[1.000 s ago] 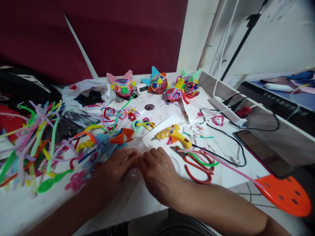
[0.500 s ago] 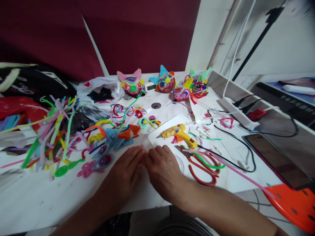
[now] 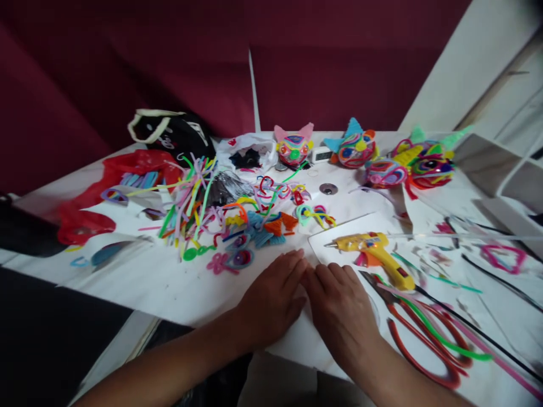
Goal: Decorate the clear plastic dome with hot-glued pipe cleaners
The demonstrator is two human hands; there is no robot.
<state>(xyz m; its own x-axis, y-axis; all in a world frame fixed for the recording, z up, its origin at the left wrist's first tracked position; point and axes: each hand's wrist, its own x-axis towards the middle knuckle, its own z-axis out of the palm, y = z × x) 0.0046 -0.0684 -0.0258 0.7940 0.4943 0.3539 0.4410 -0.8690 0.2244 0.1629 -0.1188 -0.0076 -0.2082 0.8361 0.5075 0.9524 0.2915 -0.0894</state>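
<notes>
My left hand (image 3: 274,302) and my right hand (image 3: 343,308) meet fingertip to fingertip just above the white table. Both have their fingers curled and pressed together, and whatever they hold, if anything, is hidden behind them. Beyond my right hand a yellow glue gun (image 3: 375,249) lies on a white board (image 3: 326,243). Red-handled scissors (image 3: 424,333) rest to its right, with green and pink pipe cleaners across them. Left of my left hand are a pink pipe-cleaner flower (image 3: 218,262) and a blue and purple coiled shape (image 3: 241,258).
A heap of colourful pipe cleaners (image 3: 199,209) covers the left middle, by a red plastic bag (image 3: 127,164). Decorated animal heads, one with pink ears (image 3: 294,148) and one with blue ears (image 3: 354,150), stand at the back. A black bag (image 3: 178,133) sits at the back left.
The camera view has turned left, so the things on the table appear further right and more of the left end shows. My hands stay together in much the same pose.
</notes>
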